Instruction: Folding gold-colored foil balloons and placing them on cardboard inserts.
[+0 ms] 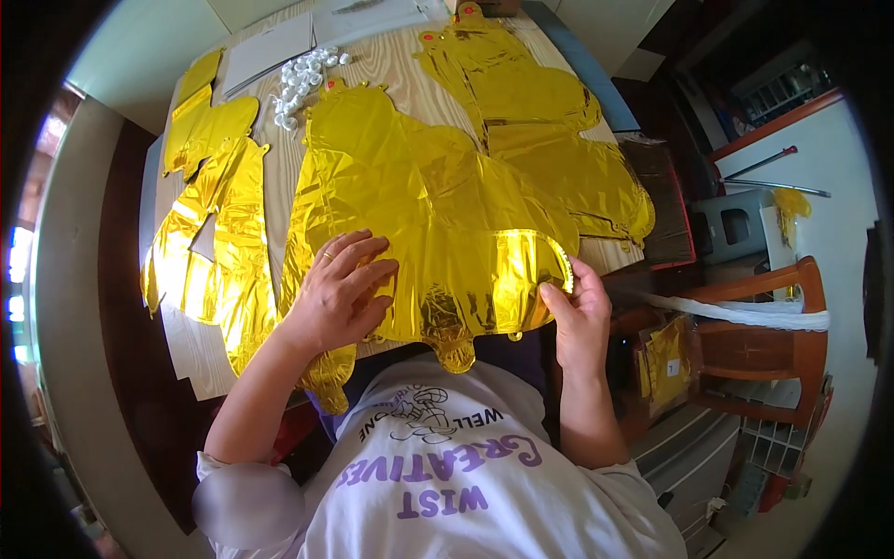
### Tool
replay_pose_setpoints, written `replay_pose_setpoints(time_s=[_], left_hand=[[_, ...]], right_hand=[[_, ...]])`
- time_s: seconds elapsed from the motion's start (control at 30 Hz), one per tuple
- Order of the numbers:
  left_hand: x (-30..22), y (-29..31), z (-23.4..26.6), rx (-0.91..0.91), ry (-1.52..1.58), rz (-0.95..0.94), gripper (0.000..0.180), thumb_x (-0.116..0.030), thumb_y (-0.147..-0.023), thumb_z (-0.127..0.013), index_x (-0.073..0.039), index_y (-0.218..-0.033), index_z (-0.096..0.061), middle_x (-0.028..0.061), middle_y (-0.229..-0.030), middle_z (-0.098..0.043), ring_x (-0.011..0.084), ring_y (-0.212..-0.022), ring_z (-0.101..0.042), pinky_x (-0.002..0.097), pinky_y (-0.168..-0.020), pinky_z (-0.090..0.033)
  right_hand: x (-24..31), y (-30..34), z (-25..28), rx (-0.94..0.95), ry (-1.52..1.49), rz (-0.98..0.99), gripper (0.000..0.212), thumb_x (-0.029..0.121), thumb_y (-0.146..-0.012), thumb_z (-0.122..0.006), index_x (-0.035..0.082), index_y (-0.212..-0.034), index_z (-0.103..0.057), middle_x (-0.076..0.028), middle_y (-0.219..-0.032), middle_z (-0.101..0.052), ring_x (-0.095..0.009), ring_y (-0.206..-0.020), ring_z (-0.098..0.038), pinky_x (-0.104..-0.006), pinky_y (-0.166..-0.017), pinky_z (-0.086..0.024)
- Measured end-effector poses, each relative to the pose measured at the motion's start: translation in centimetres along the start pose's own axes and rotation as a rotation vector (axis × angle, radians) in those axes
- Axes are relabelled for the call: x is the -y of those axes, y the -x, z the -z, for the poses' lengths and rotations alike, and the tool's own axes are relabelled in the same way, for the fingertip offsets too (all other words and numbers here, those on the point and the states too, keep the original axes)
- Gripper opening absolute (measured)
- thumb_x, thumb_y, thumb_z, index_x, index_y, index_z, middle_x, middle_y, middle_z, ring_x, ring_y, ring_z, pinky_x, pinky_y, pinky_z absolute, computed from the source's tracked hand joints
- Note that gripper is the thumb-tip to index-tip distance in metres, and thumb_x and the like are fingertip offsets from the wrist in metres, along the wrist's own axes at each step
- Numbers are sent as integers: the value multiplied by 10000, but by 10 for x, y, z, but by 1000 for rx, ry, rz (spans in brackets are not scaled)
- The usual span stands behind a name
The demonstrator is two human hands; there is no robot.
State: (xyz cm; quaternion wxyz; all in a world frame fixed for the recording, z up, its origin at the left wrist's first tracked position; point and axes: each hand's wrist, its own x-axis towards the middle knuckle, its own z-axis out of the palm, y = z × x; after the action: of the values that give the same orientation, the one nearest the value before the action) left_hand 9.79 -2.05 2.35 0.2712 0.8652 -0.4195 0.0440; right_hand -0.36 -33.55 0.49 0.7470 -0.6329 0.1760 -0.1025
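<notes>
A flat gold foil balloon [400, 177], not inflated, is spread over the near part of the table with its lower edge hanging past the front. My left hand [341, 293] rests palm down on the foil, fingers stretched and slightly apart. At the right, my right hand [579, 312] pinches the balloon's rounded edge between thumb and fingers, where a brighter part of the foil curves up. Another flat gold foil balloon [237, 214] lies crumpled on the left. More flat gold foil [540, 140] lies at the far right, partly under the middle balloon.
The pale wood-grain table [382, 61] carries a pile of small white curled pieces [303, 82] and white sheets [270, 56] at the back. On the right stand a wooden chair [759, 349] with white strands across it, a grey plastic stool [708, 231] and bagged gold foil [666, 363].
</notes>
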Motion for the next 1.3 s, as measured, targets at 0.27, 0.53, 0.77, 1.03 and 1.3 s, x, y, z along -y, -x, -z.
replay_pose_setpoints(time_s=[0.27, 0.53, 0.77, 1.03, 1.3], left_hand=[[-1, -4, -1, -13, 46, 23, 516, -164, -757, -754, -68, -1251, -641, 162, -1327, -596, 407, -1276, -534, 509, -1067, -443], [0, -4, -2, -4, 7, 0, 501, -161, -753, -759, -62, -1229, -640, 175, -1342, -583, 418, -1284, -528, 515, -1071, -438], [-6, -13, 9, -57, -50, -25, 466, -209, -788, -771, -68, -1216, -649, 170, -1336, -583, 418, -1285, -524, 528, -1080, -427], [5, -28, 0, -98, -137, 68, 477, -245, -816, -772, -79, -1244, -643, 168, -1329, -579, 408, -1307, -505, 542, -1105, -396], [9, -31, -15, -86, -73, 9, 514, -264, -798, -773, -49, -1245, -634, 173, -1308, -579, 407, -1273, -525, 517, -1069, -425]], right_hand=[[7, -2, -4, -17, -45, 26, 430, -68, -931, -648, -86, -1344, -530, -128, -1206, -681, -139, -1052, -664, -273, -957, -525], [10, -6, -6, -35, -8, 36, 437, -73, -931, -646, -91, -1351, -525, -127, -1212, -675, -124, -1053, -653, -265, -947, -520], [11, -12, -6, -35, -9, 63, 436, -76, -930, -641, -89, -1350, -527, -128, -1211, -674, -127, -1057, -653, -268, -951, -519], [14, -16, -7, -24, 32, 90, 440, -77, -926, -632, -84, -1354, -531, -143, -1214, -677, -142, -1055, -666, -276, -956, -524], [23, -18, -9, -4, 170, 179, 451, -86, -909, -624, -75, -1351, -537, -137, -1206, -683, -150, -1048, -665, -276, -934, -524]])
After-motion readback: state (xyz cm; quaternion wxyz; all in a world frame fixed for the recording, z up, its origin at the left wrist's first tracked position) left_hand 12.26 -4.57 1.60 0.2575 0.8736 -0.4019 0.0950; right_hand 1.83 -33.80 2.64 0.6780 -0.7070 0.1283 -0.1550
